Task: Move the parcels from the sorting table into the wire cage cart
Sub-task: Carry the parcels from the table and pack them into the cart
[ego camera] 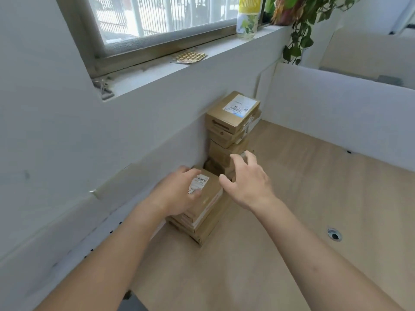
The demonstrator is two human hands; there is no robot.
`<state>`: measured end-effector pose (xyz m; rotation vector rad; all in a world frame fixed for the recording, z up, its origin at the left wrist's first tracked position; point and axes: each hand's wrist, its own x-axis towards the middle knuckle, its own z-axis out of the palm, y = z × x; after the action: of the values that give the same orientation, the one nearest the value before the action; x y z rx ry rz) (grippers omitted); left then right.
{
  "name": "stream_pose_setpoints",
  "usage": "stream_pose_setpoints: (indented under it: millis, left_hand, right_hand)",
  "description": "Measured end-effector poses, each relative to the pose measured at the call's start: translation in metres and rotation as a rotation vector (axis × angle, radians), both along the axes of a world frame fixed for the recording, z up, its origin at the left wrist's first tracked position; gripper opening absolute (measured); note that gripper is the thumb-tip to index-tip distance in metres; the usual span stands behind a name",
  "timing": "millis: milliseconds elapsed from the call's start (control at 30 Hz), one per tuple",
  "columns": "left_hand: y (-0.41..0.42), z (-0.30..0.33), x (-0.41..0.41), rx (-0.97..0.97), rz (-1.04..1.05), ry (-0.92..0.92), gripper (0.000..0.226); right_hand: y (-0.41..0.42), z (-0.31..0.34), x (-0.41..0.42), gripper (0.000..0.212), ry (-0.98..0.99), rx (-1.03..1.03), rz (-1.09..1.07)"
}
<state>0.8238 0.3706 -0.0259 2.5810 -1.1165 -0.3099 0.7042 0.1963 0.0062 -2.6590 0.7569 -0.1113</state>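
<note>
Two stacks of brown cardboard parcels stand against the white left wall on a tan cardboard floor. The near stack is low; its top parcel carries a small white barcode label. My left hand holds that top parcel from the left, thumb on its label edge. My right hand hovers just right of it with fingers spread and relaxed, holding nothing. Behind them rises the taller stack, whose top parcel has a large white shipping label.
White foam-board walls enclose the floor on the left and at the back. A round hole pierces the floor at right. Above, a windowsill bears a pill blister, a spray bottle and a trailing plant.
</note>
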Motion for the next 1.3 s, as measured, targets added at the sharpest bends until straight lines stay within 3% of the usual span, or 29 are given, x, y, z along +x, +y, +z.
stream_pose_setpoints:
  millis: [300,567,900,1067,1300]
  left_hand:
    - [-0.053,0.002,0.076,0.000,-0.098,-0.017,0.050]
    - [-0.070,-0.013,0.107,-0.010,-0.169,0.020,0.059]
    - [-0.073,-0.006,0.122,-0.072,-0.181,0.021,0.055]
    - [-0.074,-0.001,0.121,-0.058,-0.185,0.001,0.055]
    - [-0.093,0.021,0.120,-0.080,-0.177,-0.037,0.045]
  right_hand:
    - [-0.041,0.028,0.132,0.092,-0.119,-0.053,-0.312]
    - [-0.069,0.032,0.208,0.119,-0.018,0.075,-0.499]
    - [-0.079,0.041,0.229,0.105,0.072,0.127,-0.472]
    - [-0.084,0.039,0.218,0.083,-0.047,0.115,-0.496]
    - [-0.106,0.047,0.174,0.068,-0.174,0.119,-0.563]
